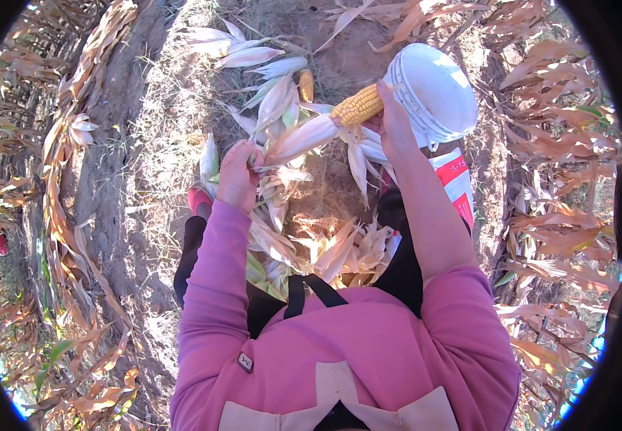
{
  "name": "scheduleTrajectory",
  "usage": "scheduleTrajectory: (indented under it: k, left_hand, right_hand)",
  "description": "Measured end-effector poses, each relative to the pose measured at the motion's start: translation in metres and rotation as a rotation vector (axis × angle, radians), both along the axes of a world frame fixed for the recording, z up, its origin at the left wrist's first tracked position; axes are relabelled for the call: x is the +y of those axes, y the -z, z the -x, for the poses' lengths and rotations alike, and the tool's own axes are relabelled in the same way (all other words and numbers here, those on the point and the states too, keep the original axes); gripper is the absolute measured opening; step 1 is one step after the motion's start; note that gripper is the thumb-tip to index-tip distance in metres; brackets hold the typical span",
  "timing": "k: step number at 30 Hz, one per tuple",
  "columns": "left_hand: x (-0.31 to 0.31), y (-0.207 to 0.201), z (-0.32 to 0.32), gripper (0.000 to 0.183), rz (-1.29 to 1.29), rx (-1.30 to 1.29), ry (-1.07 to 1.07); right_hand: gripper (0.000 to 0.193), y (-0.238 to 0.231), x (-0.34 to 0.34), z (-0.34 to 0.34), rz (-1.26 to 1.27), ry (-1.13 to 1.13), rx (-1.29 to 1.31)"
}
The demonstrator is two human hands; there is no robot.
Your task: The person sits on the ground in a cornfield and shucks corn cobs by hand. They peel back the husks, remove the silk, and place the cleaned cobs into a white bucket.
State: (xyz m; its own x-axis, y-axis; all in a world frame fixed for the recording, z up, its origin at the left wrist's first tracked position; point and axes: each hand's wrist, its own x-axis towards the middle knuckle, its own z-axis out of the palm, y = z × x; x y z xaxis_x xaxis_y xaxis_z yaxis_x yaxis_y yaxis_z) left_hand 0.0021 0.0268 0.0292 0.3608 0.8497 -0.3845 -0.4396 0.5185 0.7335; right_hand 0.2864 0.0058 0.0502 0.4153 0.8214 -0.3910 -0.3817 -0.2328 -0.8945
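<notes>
Corn ear (pixel 357 106), yellow kernels bared at its tip, lies slantwise between both hands above a heap of pale husks (pixel 325 248). Left hand (pixel 239 172) is clamped on the husk end (pixel 300 140) of the ear; right hand (pixel 395 126) is closed around the kernel end, just beside a white bucket (pixel 436 90). Another yellow cob (pixel 306 85) lies on the bare soil (pixel 339 68) beyond, among loose husk leaves.

Outdoors in bright sun, hard shadows everywhere. Bare brown dirt ground (pixel 120 108) with patchy dry grass (pixel 174 93), plus rows of dried-out orange-brown stalks and leaves (pixel 555 215) down both sides.
</notes>
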Motion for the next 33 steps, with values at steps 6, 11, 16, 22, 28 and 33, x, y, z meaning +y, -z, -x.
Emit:
scheduleTrajectory:
  k: [6,11,16,22,28,33]
  left_hand:
    - [0.013,0.027,0.01,0.034,-0.519,0.8,0.004]
    - [-0.003,0.022,-0.016,0.064,-0.917,0.928,0.281]
    - [-0.024,0.009,-0.045,0.068,-0.672,0.433,0.416]
    - [-0.022,0.003,-0.036,0.067,-0.782,0.831,0.316]
    - [-0.024,0.007,-0.034,0.067,-1.113,1.069,0.201]
    - [-0.022,0.011,-0.032,0.069,-1.144,1.087,0.195]
  right_hand:
    - [0.059,0.007,0.0,0.011,-0.039,-0.247,-0.636]
    - [0.054,-0.016,-0.019,0.056,0.022,-0.654,-1.047]
    - [0.053,-0.019,-0.025,0.074,-0.058,-0.737,-0.859]
    - [0.053,0.002,-0.016,0.054,-0.155,-0.623,-0.78]
    - [0.048,-0.017,-0.021,0.064,-0.029,-0.64,-0.446]
    - [0.037,-0.022,-0.022,0.065,-0.066,-0.686,-0.271]
